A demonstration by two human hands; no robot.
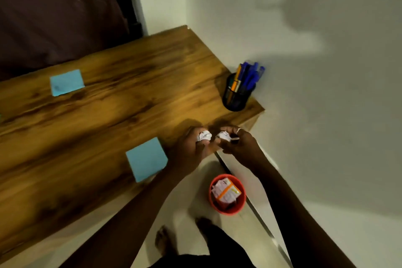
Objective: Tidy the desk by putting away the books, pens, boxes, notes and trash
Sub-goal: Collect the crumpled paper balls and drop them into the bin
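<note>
At centre frame, over the desk's (130,98) near edge, the left hand (192,146) curls its fingers round a crumpled paper ball (204,136); the right hand (238,144) pinches a second paper ball (223,135). Dropped from here, either could bounce off the boxes (226,193) filling the red bin (228,210) below and roll away.

The wooden desk (108,115) has a black pen cup (237,95) on its corner by the wall. A blue note (146,159) lies near the pen cup, at the desk's front edge. A second blue note (67,82) lies far from the pen cup.

Dim lt, big shadow (339,13) on wall (326,137), soft blur thruout
</note>
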